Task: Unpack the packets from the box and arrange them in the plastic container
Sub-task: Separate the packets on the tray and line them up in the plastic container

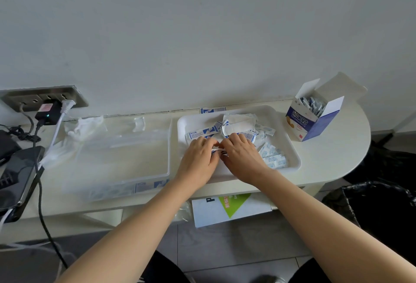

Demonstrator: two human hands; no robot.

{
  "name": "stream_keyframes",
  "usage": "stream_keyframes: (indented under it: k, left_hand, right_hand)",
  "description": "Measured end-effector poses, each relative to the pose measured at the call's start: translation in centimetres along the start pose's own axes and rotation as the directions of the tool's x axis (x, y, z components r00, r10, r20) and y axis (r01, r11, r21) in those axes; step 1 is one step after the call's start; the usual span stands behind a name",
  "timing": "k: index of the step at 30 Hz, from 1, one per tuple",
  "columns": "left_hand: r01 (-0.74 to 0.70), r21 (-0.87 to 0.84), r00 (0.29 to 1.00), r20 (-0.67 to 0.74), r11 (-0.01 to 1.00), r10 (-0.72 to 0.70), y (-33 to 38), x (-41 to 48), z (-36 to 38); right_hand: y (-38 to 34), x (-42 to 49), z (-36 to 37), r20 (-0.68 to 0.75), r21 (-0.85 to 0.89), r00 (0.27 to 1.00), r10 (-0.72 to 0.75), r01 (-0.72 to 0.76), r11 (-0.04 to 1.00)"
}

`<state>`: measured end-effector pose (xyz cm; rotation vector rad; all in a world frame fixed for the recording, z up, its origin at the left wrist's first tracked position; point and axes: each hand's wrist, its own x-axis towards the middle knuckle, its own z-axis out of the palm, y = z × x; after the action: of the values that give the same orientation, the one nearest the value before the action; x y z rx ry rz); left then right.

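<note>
A blue and white box (311, 117) stands open at the right of the table, with several small packets showing in its top. In front of me lies a white tray (292, 159) strewn with loose blue and white packets (272, 156). My left hand (198, 159) and my right hand (242, 155) meet over the tray's near side. Both pinch a small packet (219, 151) between their fingertips. A clear plastic container (126, 147) sits to the left of the tray, with a few packets along its near wall.
Crumpled clear plastic (78, 129) lies at the container's far left. A wall socket with plugs and cables (47, 104) is at the left, beside a dark device (18, 179). A printed carton (229, 209) sits under the table. Dark bags (382, 204) stand at the right.
</note>
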<state>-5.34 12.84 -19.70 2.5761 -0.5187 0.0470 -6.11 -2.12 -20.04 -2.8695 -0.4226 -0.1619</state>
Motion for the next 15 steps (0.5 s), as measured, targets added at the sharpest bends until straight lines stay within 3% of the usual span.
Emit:
stream_keyframes:
  k: [5,8,12,15]
  left_hand:
    - [0.007,-0.113,0.992,-0.124,0.994,-0.021,0.22,-0.06,-0.19]
    - [0.036,-0.016,0.998,-0.041,0.999,-0.037,-0.01,0.32,0.1]
    - [0.105,-0.056,0.994,-0.034,0.993,-0.107,-0.26,0.0,0.36]
    - [0.115,0.062,0.985,0.122,0.991,-0.122,0.1,-0.03,0.51]
  right_hand:
    - [0.11,0.11,0.03,0.049,-0.005,0.999,0.014,-0.013,1.0]
    - [0.21,0.13,0.03,0.097,-0.002,0.995,0.025,-0.025,1.0]
    - [0.3,0.25,0.0,0.128,0.008,0.991,0.049,-0.05,0.999]
    - [0.18,0.16,0.26,0.133,0.043,0.991,0.03,-0.036,0.998]
